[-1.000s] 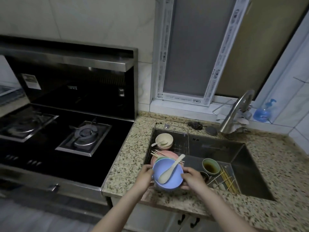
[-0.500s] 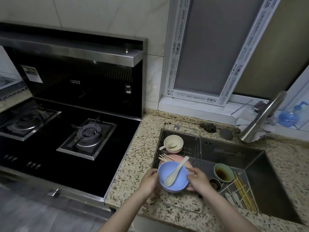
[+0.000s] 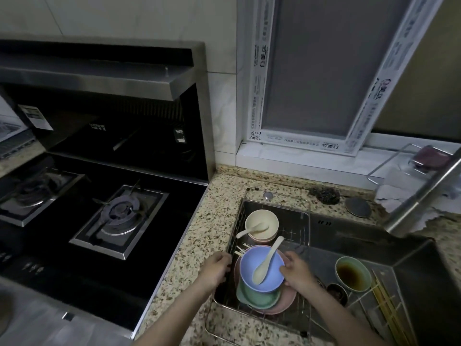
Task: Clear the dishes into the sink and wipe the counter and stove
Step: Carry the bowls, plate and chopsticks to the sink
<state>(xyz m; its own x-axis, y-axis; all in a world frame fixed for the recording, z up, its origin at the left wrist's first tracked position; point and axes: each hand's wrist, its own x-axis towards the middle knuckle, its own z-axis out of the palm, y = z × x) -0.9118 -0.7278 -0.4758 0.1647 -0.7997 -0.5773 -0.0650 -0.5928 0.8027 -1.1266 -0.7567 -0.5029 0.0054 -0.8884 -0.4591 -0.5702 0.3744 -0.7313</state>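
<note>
Bowl [image 3: 262, 268], blue, between both hands: right hand [image 3: 295, 272] gripping its rim, left hand [image 3: 215, 269] loosely curled alongside.

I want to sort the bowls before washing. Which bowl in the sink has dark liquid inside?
The green-rimmed bowl standing alone on the sink floor, right of the wire rack. The cream bowl and blue bowl each hold only a spoon.

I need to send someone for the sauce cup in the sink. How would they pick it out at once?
Start at the steel sink right of the stove. On its floor, right of the wire rack of stacked bowls, stands the sauce cup. It alone is pale green with dark brown liquid inside, beside loose chopsticks.
</note>
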